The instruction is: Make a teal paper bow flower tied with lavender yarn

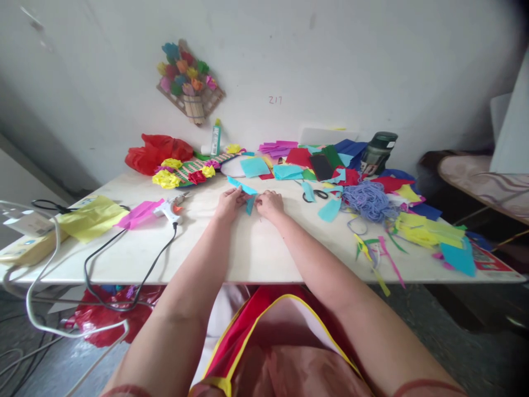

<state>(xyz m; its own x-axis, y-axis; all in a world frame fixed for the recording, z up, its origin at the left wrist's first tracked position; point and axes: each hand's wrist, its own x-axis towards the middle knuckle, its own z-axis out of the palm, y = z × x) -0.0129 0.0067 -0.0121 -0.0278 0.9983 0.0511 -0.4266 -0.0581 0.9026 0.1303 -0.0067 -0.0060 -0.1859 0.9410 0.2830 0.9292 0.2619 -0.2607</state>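
A small piece of light-blue paper (242, 186) is held between my two hands over the middle of the white table (264, 259). My left hand (230, 204) pinches it from the left, thumb and fingers pressed together. On the other side my right hand (270, 204) has its fingers curled in at the paper's lower right part, where a strip hangs down. Just to the right lie black-handled scissors (316, 196), partly under blue paper scraps. Behind my hands is a stack of light-blue paper sheets (254, 166).
A white glue gun (170, 210) with a black cord lies left, near pink paper (141, 214) and yellow paper (93, 218). Decorated paper flowers (167, 177) sit behind. Purple yarn (367, 199), a dark jar (378, 153) and coloured scraps crowd the right. A glue tube (216, 138) stands at the wall.
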